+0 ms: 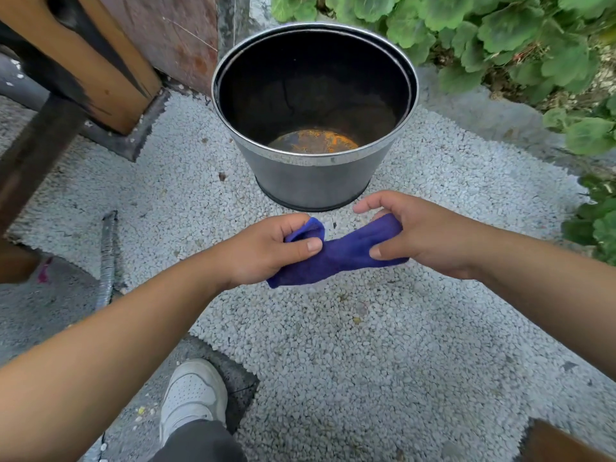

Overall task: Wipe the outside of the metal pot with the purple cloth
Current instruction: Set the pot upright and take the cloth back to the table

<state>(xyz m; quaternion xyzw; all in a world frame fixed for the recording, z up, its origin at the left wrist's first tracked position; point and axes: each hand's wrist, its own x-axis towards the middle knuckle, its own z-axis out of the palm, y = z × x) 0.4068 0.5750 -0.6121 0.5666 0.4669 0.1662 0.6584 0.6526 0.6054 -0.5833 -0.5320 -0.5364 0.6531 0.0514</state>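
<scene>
Pebbled ground (333,345) beneath metal pot (313,181)

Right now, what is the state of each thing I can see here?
Round grey metal pot: upright on the gravel, empty, rusty bottom, untouched.
Purple cloth: bunched, held between both hands, off the pot.
Left hand: closed on the cloth.
Right hand: closed on the cloth.

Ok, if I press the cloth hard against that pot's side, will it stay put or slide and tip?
The metal pot looks thin-walled and empty, so probably light; it may skid on the pebble ground. It narrows toward its base, so a push near the rim could tip it. Steadying the rim with the left hand seems wise.
</scene>
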